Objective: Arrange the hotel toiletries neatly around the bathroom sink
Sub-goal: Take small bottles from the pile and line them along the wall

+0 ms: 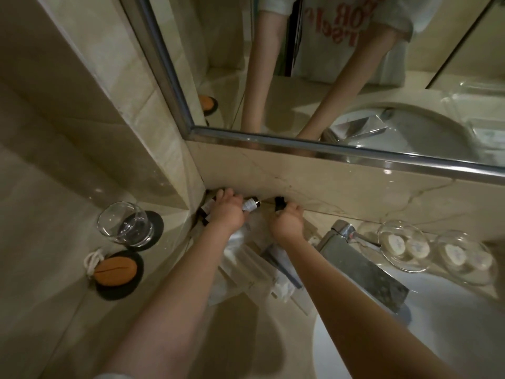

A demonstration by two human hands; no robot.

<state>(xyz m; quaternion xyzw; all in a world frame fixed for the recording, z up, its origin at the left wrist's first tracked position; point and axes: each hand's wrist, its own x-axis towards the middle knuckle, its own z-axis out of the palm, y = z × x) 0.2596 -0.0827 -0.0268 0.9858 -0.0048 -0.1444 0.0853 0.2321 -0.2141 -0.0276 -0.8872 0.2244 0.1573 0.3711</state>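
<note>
Marble counter (246, 324), two glass dishes (404, 248) holding wrapped soaps (395, 244)

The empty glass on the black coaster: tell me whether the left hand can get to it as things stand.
Probably yes. The glass stands uncovered left of the left hand, nothing between them, though that hand is busy with small bottles.

Small dark bottles (250, 205), white labels, lying in worktop's back corner; white packets (246, 258) piled just before them.

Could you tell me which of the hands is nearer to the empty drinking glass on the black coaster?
Left. The left hand sits at the bottles in the corner, just right of the glass; the right hand is farther right, toward the faucet.
</note>
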